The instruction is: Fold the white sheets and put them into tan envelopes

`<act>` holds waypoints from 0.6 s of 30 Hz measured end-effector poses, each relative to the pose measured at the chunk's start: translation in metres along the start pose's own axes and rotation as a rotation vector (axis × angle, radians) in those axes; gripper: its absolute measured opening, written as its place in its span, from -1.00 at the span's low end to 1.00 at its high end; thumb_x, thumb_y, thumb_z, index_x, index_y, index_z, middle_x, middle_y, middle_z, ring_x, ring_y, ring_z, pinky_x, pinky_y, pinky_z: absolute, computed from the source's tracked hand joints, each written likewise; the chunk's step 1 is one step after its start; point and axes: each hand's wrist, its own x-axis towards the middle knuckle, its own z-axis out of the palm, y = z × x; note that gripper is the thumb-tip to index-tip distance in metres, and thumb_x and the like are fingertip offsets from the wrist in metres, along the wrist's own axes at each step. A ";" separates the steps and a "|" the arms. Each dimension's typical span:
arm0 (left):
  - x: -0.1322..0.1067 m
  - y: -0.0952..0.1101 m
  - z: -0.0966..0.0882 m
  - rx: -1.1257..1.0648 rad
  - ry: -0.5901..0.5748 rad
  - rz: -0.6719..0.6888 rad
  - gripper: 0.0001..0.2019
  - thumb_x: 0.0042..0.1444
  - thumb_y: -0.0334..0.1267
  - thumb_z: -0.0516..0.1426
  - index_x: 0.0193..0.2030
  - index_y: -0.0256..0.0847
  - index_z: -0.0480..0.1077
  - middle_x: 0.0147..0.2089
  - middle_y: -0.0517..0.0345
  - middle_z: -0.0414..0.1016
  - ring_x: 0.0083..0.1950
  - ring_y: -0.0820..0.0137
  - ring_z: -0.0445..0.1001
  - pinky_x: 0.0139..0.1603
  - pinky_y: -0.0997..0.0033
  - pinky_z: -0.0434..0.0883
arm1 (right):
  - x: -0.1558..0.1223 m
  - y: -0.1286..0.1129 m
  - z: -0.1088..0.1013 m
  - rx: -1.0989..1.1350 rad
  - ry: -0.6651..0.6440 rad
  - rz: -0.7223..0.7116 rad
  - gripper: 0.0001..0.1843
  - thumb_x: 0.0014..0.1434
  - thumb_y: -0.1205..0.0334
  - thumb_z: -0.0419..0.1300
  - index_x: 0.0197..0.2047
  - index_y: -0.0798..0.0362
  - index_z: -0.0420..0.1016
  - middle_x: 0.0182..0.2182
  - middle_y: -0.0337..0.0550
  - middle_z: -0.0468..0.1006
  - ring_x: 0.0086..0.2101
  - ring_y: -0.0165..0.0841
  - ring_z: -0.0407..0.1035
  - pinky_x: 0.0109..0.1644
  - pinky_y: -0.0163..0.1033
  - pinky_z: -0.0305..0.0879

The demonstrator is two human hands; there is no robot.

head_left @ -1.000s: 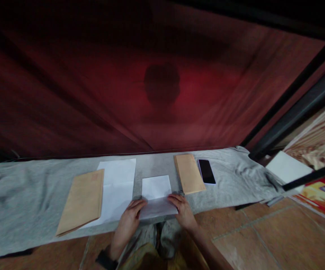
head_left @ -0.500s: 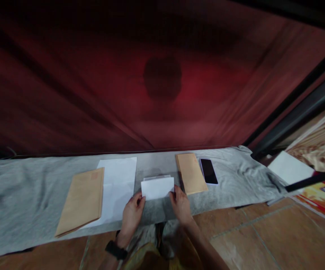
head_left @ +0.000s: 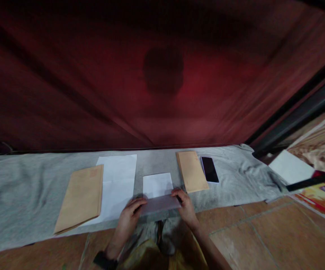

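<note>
The folded white sheet [head_left: 157, 184] lies on the grey cloth [head_left: 24, 187] directly before the person, between a larger white sheet [head_left: 119, 176] and a brown envelope [head_left: 192, 171]. Half a second ago its near flap was folded over into a small rectangle. That flap now lies opened toward the person, shaded grey. The left hand [head_left: 128, 217] grips its near-left corner and the right hand [head_left: 186, 205] its near-right corner, fingers curled over the edge; the thumbs are hidden.

A second brown envelope [head_left: 80, 198] overlaps the larger sheet's left edge. A dark phone [head_left: 209, 169] lies just beside the right envelope.

The cloth covers the tabletop. A red curtain [head_left: 162, 82] hangs behind it and terracotta tiles [head_left: 264, 240] lie in front.

A wrist strap [head_left: 102, 260] is cut off by the frame. Items at far right are blurred.
</note>
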 end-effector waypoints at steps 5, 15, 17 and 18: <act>0.000 0.005 -0.005 0.204 0.017 0.240 -0.59 0.24 -0.44 -0.03 0.04 -0.08 0.56 0.06 0.07 0.65 0.09 0.28 0.59 0.15 0.18 0.55 | 0.001 0.000 -0.006 0.047 -0.068 -0.037 -0.53 0.07 0.57 0.05 -0.09 -0.04 0.58 0.03 -0.06 0.61 0.07 -0.20 0.47 0.18 -0.05 0.39; 0.008 0.002 -0.003 0.580 -0.107 0.305 -0.41 0.06 -0.62 -0.05 0.16 -0.21 0.51 0.21 -0.01 0.57 0.24 0.19 0.52 0.25 0.12 0.49 | -0.011 0.003 -0.015 -0.205 -0.197 -0.200 -0.22 0.02 0.62 0.06 0.26 -0.09 0.47 0.31 -0.14 0.41 0.29 -0.22 0.26 0.37 0.04 0.24; 0.002 0.005 -0.004 0.557 -0.121 0.282 -0.31 -0.01 -0.66 -0.06 0.24 -0.19 0.46 0.31 0.01 0.48 0.33 0.22 0.43 0.33 0.11 0.44 | -0.017 0.004 -0.019 -0.259 -0.254 -0.210 -0.21 -0.03 0.64 0.06 0.22 -0.10 0.52 0.30 -0.17 0.42 0.29 -0.21 0.26 0.39 0.05 0.21; -0.001 0.008 -0.004 0.526 -0.130 0.280 -0.26 -0.04 -0.66 -0.06 0.29 -0.18 0.41 0.36 0.04 0.42 0.38 0.23 0.38 0.36 0.10 0.41 | -0.019 0.005 -0.021 -0.276 -0.273 -0.205 -0.21 -0.04 0.64 0.06 0.21 -0.10 0.53 0.29 -0.18 0.44 0.29 -0.21 0.26 0.40 0.05 0.19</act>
